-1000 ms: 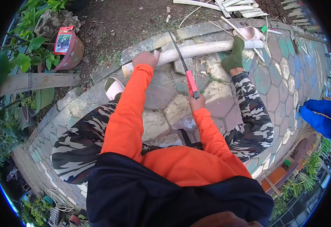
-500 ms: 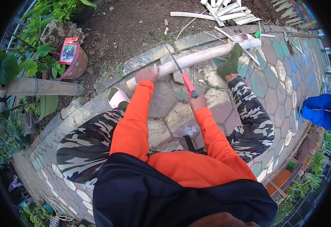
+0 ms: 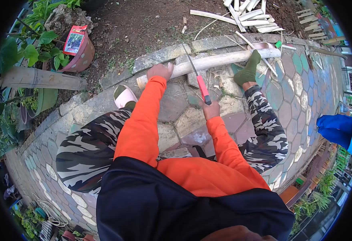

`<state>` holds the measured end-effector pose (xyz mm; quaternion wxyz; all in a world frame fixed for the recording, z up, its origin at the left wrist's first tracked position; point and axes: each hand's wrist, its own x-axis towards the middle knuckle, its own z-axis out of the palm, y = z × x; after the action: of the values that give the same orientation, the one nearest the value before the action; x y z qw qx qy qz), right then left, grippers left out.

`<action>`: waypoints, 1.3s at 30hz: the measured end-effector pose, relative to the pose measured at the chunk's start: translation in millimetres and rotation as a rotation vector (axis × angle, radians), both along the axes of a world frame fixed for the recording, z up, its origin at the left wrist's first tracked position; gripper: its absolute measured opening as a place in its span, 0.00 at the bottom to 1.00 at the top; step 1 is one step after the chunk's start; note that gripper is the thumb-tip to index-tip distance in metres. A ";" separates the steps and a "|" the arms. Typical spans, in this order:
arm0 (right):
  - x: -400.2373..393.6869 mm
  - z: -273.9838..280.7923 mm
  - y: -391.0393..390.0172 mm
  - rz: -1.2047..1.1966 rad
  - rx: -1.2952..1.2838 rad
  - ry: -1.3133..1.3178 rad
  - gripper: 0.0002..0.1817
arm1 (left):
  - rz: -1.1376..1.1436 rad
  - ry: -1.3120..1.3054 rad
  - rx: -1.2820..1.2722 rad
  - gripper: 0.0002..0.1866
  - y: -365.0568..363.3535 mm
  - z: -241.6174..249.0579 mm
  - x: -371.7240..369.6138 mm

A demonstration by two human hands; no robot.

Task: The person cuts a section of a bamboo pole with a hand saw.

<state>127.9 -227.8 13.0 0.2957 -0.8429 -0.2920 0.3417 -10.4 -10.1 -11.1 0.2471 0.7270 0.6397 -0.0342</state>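
A long pale pole (image 3: 220, 60) lies across the stone edging and paving in front of me. My left hand (image 3: 160, 71) is wrapped round the pole near its left end. In my right hand (image 3: 210, 110) is the handle of a saw (image 3: 201, 85) with a red and black grip. The saw's blade crosses the pole just right of my left hand, its tip pointing away over the edging. My green-socked foot (image 3: 248, 70) presses on the pole toward its right end.
Split pale sticks (image 3: 252, 18) are heaped on the soil at the top. A pink pot (image 3: 80, 54) with a red label stands upper left, near a horizontal bamboo pole (image 3: 43, 79). A pink slipper (image 3: 124, 96) is under my other foot. Someone in blue (image 3: 336, 128) is at the right.
The saw and my right hand have shifted slightly nearer to me relative to the pole. The view has moved a little, and the person in blue appears in a different pose.
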 end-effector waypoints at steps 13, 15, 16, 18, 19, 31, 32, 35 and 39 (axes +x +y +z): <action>-1.1 9.4 -30.4 -0.048 0.003 0.064 0.12 | -0.055 0.016 -0.051 0.35 10.2 -17.6 0.2; -4.0 -3.1 -40.1 -0.024 -0.027 0.034 0.13 | -0.062 0.003 -0.075 0.36 13.4 -17.7 -0.7; -4.3 -8.3 -36.3 -0.030 -0.019 0.049 0.13 | -0.071 -0.009 -0.086 0.36 14.4 -18.1 -1.4; -1.0 -12.0 -11.9 -0.033 0.006 0.059 0.13 | -0.077 0.002 -0.094 0.36 17.5 -14.8 -1.3; 2.1 -16.1 -4.8 -0.033 0.011 0.057 0.13 | -0.077 0.011 -0.101 0.36 18.5 -12.6 -1.1; -3.9 -20.3 -5.2 -0.075 0.047 0.059 0.13 | -0.118 0.014 -0.204 0.38 26.1 -17.5 -1.4; -6.5 -23.4 -4.4 -0.084 0.058 0.062 0.13 | -0.140 -0.002 -0.227 0.40 30.6 -22.3 -1.3; -7.4 -2.7 5.0 -0.084 0.026 0.111 0.14 | -0.213 0.035 -0.313 0.41 35.8 -16.1 0.6; -6.9 10.6 8.5 -0.044 -0.009 0.060 0.14 | -0.326 -0.096 -0.083 0.44 13.2 -10.3 -14.7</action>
<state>121.0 -219.3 23.6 0.3077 -0.8398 -0.2628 0.3618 -25.2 3.1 -21.4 0.2987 0.8109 0.4990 -0.0654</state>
